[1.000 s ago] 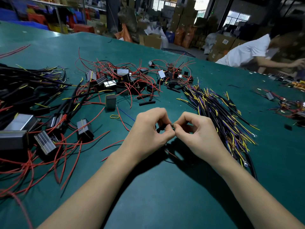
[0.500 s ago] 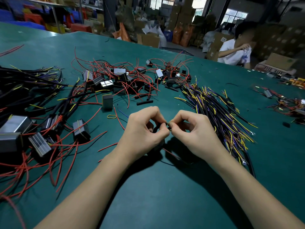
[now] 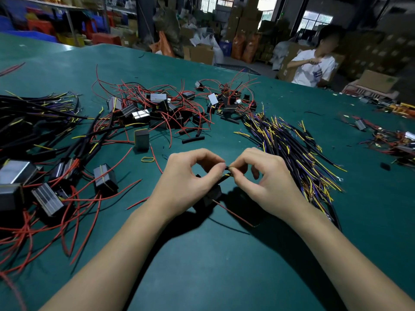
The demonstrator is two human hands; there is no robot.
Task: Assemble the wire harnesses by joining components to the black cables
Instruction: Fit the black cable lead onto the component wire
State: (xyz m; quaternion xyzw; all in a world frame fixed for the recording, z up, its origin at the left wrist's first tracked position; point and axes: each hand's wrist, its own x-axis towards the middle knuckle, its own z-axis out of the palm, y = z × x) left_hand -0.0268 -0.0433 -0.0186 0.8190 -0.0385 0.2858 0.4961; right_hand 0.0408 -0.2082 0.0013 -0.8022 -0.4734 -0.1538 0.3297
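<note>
The left hand [image 3: 186, 182] pinches the end of a black cable [image 3: 221, 178] between curled thumb and forefinger, and the right hand [image 3: 267, 180] meets it fingertip to fingertip, pinching a thin yellow wire end [image 3: 228, 175] at the cable's tip. Both hands hover just above the green table [image 3: 202, 265], at its near middle. Under the left palm sits a small black component [image 3: 211, 195], with 1 red wire [image 3: 233, 213] trailing from it toward the right forearm. Just right of the right hand lies a bundle of black cables with yellow and purple ends [image 3: 289, 149]. Beyond the hands, a heap of black components tangled in red wires [image 3: 170, 106] spreads across the table, with a yellow rubber band [image 3: 148, 159] and a lone upright component [image 3: 142, 142] nearer. At the left sit finished pieces with silver-faced boxes [image 3: 47, 198]. A person in a white shirt [image 3: 314, 68] stands past the table's far right edge.
</note>
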